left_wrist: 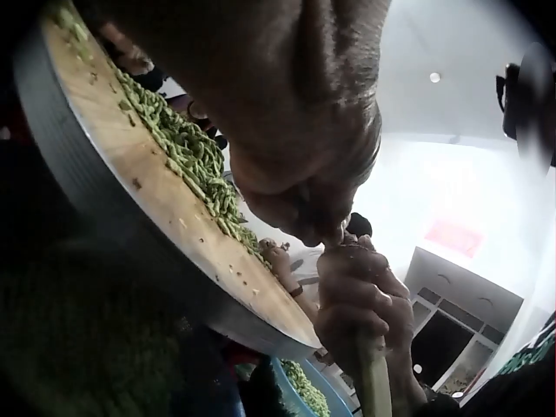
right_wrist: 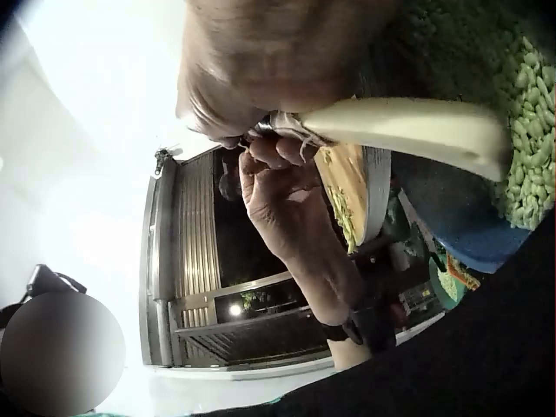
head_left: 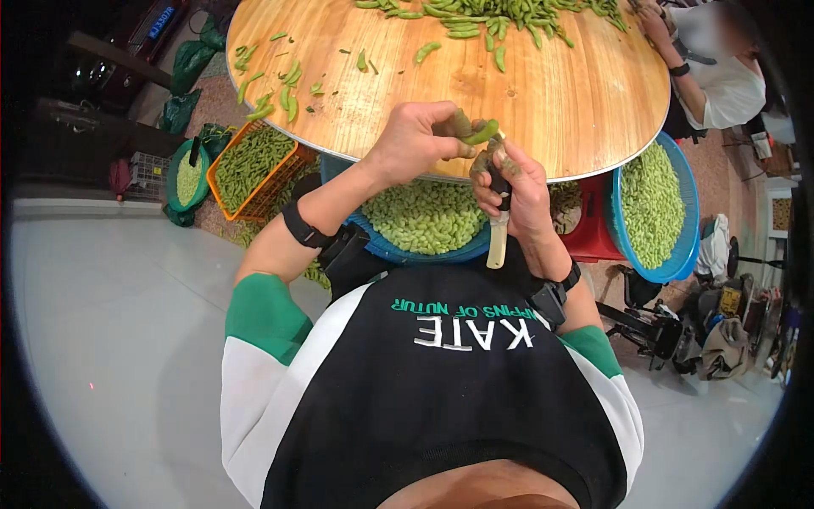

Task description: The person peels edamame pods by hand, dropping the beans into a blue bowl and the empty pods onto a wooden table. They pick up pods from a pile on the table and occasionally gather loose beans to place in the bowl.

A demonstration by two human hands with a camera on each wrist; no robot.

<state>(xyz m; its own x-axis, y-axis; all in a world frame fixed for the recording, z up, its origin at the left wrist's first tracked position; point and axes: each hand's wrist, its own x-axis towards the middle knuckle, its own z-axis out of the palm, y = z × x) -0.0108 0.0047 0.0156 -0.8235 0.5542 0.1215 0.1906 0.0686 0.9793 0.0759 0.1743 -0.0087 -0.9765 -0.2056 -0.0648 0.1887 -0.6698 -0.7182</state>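
Note:
Over the near edge of the round wooden table, my left hand (head_left: 415,140) pinches a green bean pod (head_left: 483,131) between thumb and fingers. My right hand (head_left: 519,187) grips a small knife by its cream handle (head_left: 498,242), wrapped in black higher up, and its fingertips meet the pod's end. The handle (right_wrist: 408,130) juts out of the fist in the right wrist view; the blade is mostly hidden by fingers. Dark coverings or stains show on the fingertips of both hands. Directly below is a blue basket (head_left: 386,244) of shelled green beans.
A pile of pods (head_left: 500,13) lies at the table's (head_left: 381,93) far side, with loose pods to the left. An orange crate (head_left: 254,204) of pods and a green basin (head_left: 201,188) stand left. Another blue basket (head_left: 691,191) and a red stool (head_left: 593,225) are right. Another person (head_left: 721,93) sits opposite.

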